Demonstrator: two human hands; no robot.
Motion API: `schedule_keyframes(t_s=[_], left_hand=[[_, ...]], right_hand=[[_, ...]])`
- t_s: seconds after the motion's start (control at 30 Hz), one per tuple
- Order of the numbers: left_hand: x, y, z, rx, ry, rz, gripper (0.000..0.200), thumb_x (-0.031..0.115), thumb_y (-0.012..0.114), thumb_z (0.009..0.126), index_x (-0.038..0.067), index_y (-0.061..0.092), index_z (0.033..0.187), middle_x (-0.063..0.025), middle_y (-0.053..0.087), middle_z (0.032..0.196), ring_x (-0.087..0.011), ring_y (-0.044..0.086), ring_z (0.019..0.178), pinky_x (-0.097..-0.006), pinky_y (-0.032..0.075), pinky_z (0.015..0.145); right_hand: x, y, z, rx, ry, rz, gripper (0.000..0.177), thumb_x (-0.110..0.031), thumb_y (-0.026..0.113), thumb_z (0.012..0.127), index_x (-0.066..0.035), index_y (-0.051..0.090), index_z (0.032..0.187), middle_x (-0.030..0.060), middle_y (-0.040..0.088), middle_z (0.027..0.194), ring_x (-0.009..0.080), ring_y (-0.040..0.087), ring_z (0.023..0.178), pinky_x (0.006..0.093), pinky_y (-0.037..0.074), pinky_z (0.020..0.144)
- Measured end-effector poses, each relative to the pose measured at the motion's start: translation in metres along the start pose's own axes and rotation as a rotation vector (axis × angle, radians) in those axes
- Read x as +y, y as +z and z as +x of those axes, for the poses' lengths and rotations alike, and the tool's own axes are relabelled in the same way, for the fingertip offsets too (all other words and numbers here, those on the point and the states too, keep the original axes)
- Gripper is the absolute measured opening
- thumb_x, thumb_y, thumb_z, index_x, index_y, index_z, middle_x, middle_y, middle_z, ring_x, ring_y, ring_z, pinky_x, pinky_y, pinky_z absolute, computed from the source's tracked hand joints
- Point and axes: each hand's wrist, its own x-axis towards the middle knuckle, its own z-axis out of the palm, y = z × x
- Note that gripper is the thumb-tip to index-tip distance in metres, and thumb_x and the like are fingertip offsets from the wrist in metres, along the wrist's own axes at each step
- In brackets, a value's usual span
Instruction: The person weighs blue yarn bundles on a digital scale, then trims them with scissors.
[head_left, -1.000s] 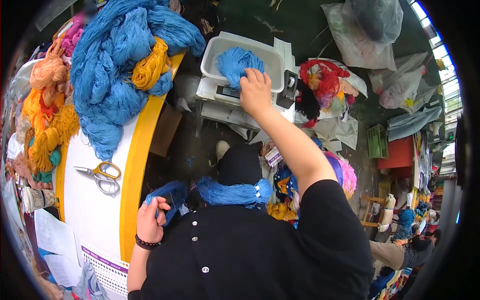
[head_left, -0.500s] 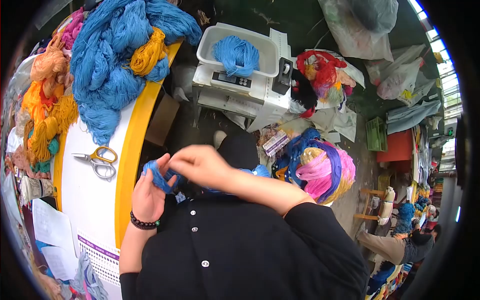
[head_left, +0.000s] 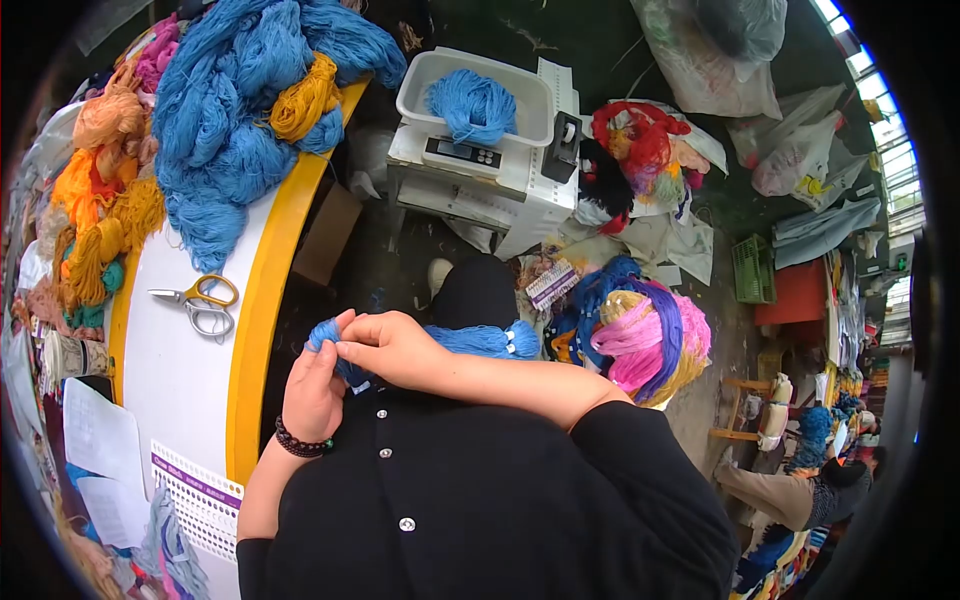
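Note:
My left hand [head_left: 313, 390] and my right hand [head_left: 388, 347] meet in front of my chest, both gripping a hank of blue yarn [head_left: 480, 340] that stretches right across my lap. My right fingers pinch the yarn's end against my left palm. Farther off, a bundle of blue yarn [head_left: 472, 105] lies in the white tray [head_left: 420, 95] on a digital scale [head_left: 462, 165].
A white table with a yellow edge [head_left: 255, 290] stands at my left, carrying scissors [head_left: 200, 305] and a heap of blue, orange and yellow yarn [head_left: 230, 120]. Multicoloured yarn [head_left: 640, 335] and plastic bags [head_left: 730, 55] lie on the floor. A person sits at the far right [head_left: 790, 495].
My right hand left the yarn in the scale tray and came back to my left hand. Both hands now hold the blue hank closer to my chest.

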Motion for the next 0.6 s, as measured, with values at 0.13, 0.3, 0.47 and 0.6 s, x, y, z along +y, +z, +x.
schedule_keyframes(t_s=[0.13,0.3,0.47,0.6], left_hand=[[-0.002,0.002,-0.001,0.027,0.01,-0.007,0.043,0.025,0.041,0.1,-0.001,0.04,0.135,-0.0119,0.052,0.127,-0.0167,0.052,0.114,-0.0288,0.042,0.095],[-0.003,0.005,0.002,0.066,0.021,-0.022,0.042,0.023,0.043,0.1,-0.003,0.044,0.132,-0.0122,0.056,0.123,-0.0145,0.055,0.107,-0.0255,0.043,0.09],[-0.003,0.006,0.004,0.103,0.027,0.024,0.041,0.021,0.046,0.099,-0.005,0.047,0.13,-0.0129,0.056,0.125,-0.0139,0.057,0.105,-0.0258,0.045,0.09],[-0.003,0.007,0.005,0.106,0.008,-0.016,0.041,0.022,0.047,0.099,-0.003,0.047,0.131,-0.0104,0.057,0.124,-0.0128,0.058,0.103,-0.0259,0.045,0.089]], right_hand=[[-0.002,0.0,-0.003,0.003,0.0,-0.013,0.018,-0.015,0.059,0.091,0.001,0.065,0.096,-0.0009,0.062,0.08,0.0047,0.053,0.073,0.0226,0.045,0.065],[0.002,-0.001,-0.006,0.05,-0.072,0.006,0.017,-0.014,0.058,0.091,0.001,0.065,0.096,-0.0008,0.061,0.08,0.0045,0.053,0.073,0.0225,0.045,0.064],[0.002,-0.004,-0.006,0.051,-0.024,0.074,0.016,-0.014,0.058,0.091,0.0,0.066,0.095,-0.0018,0.061,0.078,0.004,0.051,0.07,0.0214,0.044,0.062],[-0.01,-0.008,-0.008,0.013,0.054,0.132,0.017,-0.015,0.06,0.09,0.001,0.065,0.094,-0.0008,0.061,0.078,0.0052,0.053,0.07,0.0208,0.043,0.062]])
